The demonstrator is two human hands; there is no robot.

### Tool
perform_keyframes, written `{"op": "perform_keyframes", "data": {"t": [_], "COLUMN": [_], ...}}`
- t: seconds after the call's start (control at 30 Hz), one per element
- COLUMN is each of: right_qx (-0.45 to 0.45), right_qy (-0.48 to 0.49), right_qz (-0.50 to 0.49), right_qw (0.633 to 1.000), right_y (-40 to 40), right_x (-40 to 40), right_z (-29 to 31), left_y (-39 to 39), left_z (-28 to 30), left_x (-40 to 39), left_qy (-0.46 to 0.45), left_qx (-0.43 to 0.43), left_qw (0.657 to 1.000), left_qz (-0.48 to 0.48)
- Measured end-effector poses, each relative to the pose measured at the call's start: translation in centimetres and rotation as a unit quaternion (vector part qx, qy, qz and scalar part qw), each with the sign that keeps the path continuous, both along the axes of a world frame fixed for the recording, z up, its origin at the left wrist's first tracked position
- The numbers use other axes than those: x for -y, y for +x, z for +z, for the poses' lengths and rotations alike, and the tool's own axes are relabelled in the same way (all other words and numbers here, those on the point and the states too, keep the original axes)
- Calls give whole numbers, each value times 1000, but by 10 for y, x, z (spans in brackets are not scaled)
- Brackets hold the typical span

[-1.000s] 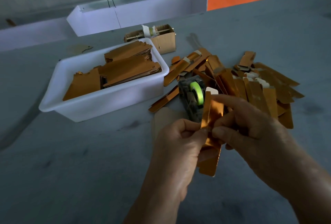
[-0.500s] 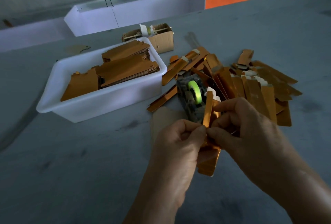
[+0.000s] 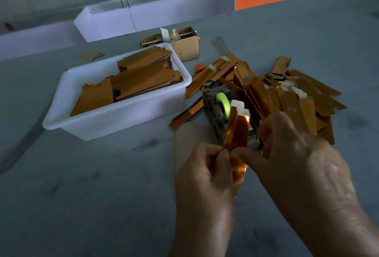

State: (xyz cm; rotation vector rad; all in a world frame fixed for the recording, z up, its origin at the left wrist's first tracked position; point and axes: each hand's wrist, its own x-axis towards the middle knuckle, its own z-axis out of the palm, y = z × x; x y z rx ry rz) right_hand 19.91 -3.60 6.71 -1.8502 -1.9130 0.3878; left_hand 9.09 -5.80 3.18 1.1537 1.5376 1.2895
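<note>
Cardboard is what both hands are working on: a gold folded strip (image 3: 238, 131) is standing upright just in front of the tape dispenser (image 3: 211, 106). The left hand (image 3: 205, 174) is pinching its left edge between thumb and curled fingers. The right hand (image 3: 297, 164) is gripping its right side, with its thumb meeting the left thumb. A white tub (image 3: 114, 127) holding stacked gold blanks is sitting left of the dispenser. A loose pile of strips (image 3: 295, 102) is lying to the dispenser's right, and a small brown box (image 3: 186, 48) is sitting behind it.
</note>
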Motion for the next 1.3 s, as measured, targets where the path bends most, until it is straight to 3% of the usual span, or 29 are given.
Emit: {"op": "perform_keyframes", "data": {"t": [0.1, 0.3, 0.43, 0.53, 0.6, 0.7, 0.8, 0.87, 1.03, 1.2, 1.3], "right_qx": [-91, -288, -327, -308, -239, -104, -46, -77, -110, -151, -232], "right_qy": [-14, -78, -117, -73, 18, 117, 114, 139, 120, 122, 98], "right_qz": [31, 78, 96, 73, 35, -66, -159, -149, -49, -50, -25], "right_qw": [995, 951, 933, 946, 970, 985, 980, 976, 985, 980, 967], "right_y": [9, 13, 16, 21, 33, 50, 57, 50, 35, 34, 32], "right_x": [-1, -6, -10, -18, -33, -66, -81, -73, -44, -33, -24], "right_z": [0, -15, -24, -21, -18, -13, -15, -17, -39, -36, -28], "left_y": [-2, -6, -15, -32, -46, -55, -52, -53, -69, -81, -85], "left_z": [5, 9, 11, 5, -6, -21, -39, -42, -35, -34, -27], "left_x": [0, 0, -1, -8, -18, -31, -38, -44, -62, -51, -38], "left_qy": [-1, -19, -56, -53, -18, -19, -123, -144, -181, -155, -149], "left_qx": [-10, -22, -36, -81, -193, -361, -471, -445, -273, -143, 11], "left_qw": [1000, 998, 993, 994, 981, 931, 874, 884, 944, 976, 988], "left_qz": [-14, -60, -97, -58, 18, 41, 5, 20, 35, 52, 24]}}
